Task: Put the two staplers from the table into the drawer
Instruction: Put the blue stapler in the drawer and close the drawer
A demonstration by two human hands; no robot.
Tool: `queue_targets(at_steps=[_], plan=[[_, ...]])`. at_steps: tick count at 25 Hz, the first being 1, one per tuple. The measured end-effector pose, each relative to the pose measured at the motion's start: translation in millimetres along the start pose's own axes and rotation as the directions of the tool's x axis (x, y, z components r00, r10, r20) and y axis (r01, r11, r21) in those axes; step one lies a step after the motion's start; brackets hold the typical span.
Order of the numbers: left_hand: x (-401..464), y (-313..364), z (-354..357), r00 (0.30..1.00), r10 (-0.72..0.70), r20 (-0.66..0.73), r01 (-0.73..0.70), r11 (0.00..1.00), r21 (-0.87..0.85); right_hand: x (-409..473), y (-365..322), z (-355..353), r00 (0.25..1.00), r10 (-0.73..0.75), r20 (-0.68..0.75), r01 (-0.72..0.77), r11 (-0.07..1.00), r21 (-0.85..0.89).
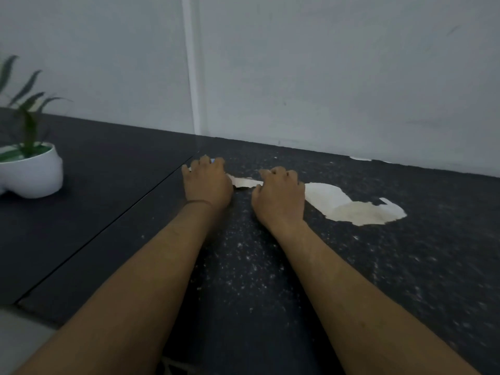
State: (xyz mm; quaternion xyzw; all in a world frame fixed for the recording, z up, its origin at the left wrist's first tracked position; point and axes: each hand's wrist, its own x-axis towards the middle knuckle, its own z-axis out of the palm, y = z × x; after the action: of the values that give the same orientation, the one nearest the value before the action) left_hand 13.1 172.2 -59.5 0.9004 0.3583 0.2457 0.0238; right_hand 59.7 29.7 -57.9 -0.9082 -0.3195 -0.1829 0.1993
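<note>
Head view: both bare forearms reach across the dark speckled tabletop point(270, 266) toward its far edge by the grey wall point(324, 63). The left hand point(207, 182) lies knuckles-up with fingers curled down over something, a small blue sliver showing at its fingertips; what it covers cannot be told. The right hand point(280, 194) is likewise curled, its grip hidden. No stapler is clearly visible. A pale, torn patch point(351, 207) marks the surface beside the right hand. A white ceramic pot with a green plant point(32, 171) stands near the left edge.
</note>
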Motion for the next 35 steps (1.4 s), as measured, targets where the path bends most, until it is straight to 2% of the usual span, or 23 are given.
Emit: queue_targets(at_steps=[3,7,11,17,20,23,26,30,35], plan=[[21,-12,16,0.998,-0.057,0.002,0.057,0.998,0.006,5,-1,14,1.0,-0.006,-0.017,0.006,1.0,0.004],[37,-16,25,0.979,-0.14,0.151,0.146,0.989,-0.028,5,3,17,0.999,0.02,0.04,-0.021,1.0,0.008],[34,-13,26,0.998,-0.06,0.002,0.06,0.995,-0.084,7,3,16,0.997,0.024,0.069,-0.024,1.0,-0.001],[31,-14,22,0.995,-0.1,-0.005,0.099,0.991,-0.093,4,3,15,0.998,0.03,0.062,-0.032,0.999,0.025],[25,-15,17,0.995,-0.077,-0.069,0.068,0.99,-0.122,2,-1,12,0.999,0.043,-0.026,-0.04,0.996,0.079],[8,-4,8,0.988,0.014,-0.152,-0.038,0.987,-0.159,-7,1,-7,0.983,0.062,-0.175,-0.035,0.988,0.152],[-21,19,-5,0.958,0.204,-0.202,-0.244,0.95,-0.196,-14,25,-34,0.961,0.132,-0.243,-0.089,0.979,0.181],[-69,87,-22,0.875,0.43,-0.222,-0.48,0.831,-0.281,-39,76,-80,0.913,0.261,-0.314,-0.206,0.958,0.197],[-133,193,-48,0.778,0.59,-0.216,-0.624,0.681,-0.383,-91,145,-144,0.834,0.353,-0.424,-0.308,0.935,0.173]])
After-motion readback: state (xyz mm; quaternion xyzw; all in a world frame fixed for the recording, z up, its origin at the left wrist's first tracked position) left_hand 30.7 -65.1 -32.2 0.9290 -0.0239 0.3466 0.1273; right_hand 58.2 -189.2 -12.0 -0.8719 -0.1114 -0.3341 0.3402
